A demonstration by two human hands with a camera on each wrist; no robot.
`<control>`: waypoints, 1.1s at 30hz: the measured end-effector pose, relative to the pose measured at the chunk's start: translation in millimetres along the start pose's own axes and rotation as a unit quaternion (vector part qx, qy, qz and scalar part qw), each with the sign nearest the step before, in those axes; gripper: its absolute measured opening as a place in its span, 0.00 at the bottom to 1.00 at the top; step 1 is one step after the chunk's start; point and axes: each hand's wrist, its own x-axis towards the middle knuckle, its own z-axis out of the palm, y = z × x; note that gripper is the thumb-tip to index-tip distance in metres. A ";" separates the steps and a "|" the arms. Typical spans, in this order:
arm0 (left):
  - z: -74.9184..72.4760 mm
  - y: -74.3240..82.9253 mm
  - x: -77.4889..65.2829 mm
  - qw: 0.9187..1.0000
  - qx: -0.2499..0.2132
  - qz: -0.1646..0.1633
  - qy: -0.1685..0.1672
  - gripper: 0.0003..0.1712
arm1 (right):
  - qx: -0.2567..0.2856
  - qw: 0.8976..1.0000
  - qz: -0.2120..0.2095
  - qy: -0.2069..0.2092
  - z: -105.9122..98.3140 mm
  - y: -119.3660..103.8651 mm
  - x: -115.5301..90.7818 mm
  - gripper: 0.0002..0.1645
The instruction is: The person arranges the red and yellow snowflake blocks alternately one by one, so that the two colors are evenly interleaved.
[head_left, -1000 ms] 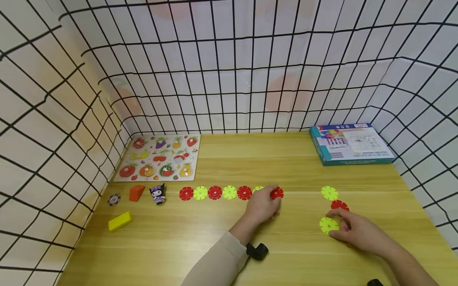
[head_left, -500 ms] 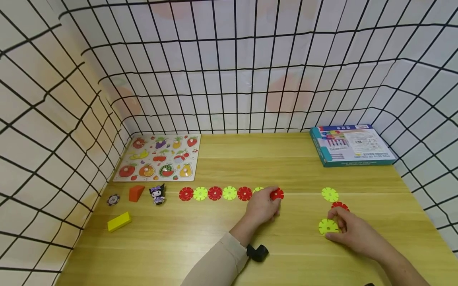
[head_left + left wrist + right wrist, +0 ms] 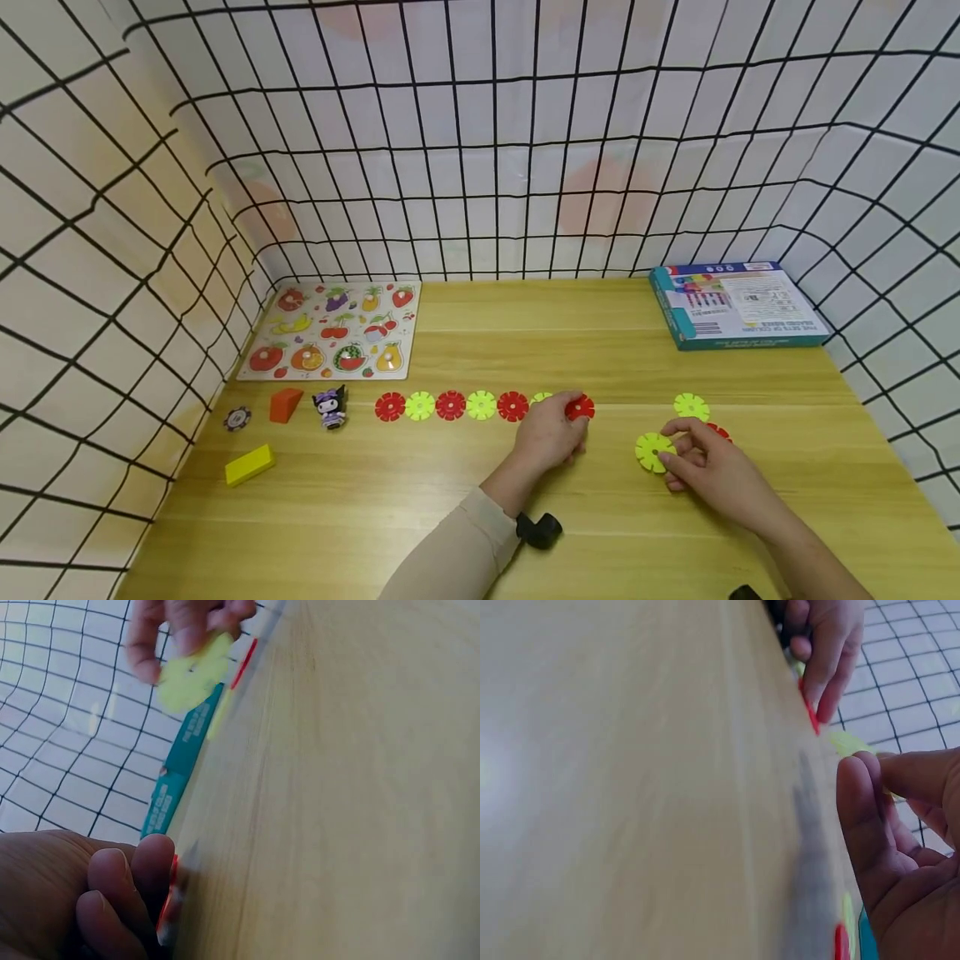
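Red and yellow notched interlocking discs lie in an alternating row on the table, starting from a red disc (image 3: 390, 407). At the row's right end, my left hand (image 3: 550, 433) has thumb and index finger about the edges of a red interlocking disc (image 3: 581, 407). It partly covers the yellow disc (image 3: 542, 397) beside it. To the right, my right hand (image 3: 708, 471) pinches a yellow interlocking disc (image 3: 649, 452) by its edge; the left wrist view shows this yellow disc (image 3: 193, 679) raised above the tabletop. Behind the right hand lie another yellow disc (image 3: 692, 407) and a partly hidden red disc (image 3: 718, 432).
A fruit puzzle board (image 3: 330, 333) lies back left. Near it are a small figurine (image 3: 331, 408), an orange wedge block (image 3: 286, 405), a yellow block (image 3: 251, 465) and a poker chip (image 3: 237, 418). A flat box (image 3: 742, 304) sits back right. Black wire mesh (image 3: 510, 167) encloses the table.
My right hand has lifted the yellow disc and carried it left, toward the row. The left hand has stayed in place at the red disc.
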 end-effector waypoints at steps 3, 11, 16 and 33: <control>0.9 0.4 -0.2 1.000 -0.007 -0.004 -0.002 0.23 | 0.013 1.000 -0.010 0.014 6.8 -7.5 9.1 0.23; 0.6 0.1 -0.3 1.000 -0.007 -0.005 0.000 0.23 | 0.030 0.998 0.010 0.051 24.2 -20.2 44.8 0.23; -0.5 1.4 -1.1 1.000 -0.003 0.003 -0.002 0.23 | -0.004 0.998 0.028 0.055 30.4 -22.4 60.7 0.20; -0.4 1.3 -1.0 1.000 -0.008 -0.001 -0.001 0.23 | -0.281 0.958 -0.016 0.058 24.9 -31.8 74.8 0.16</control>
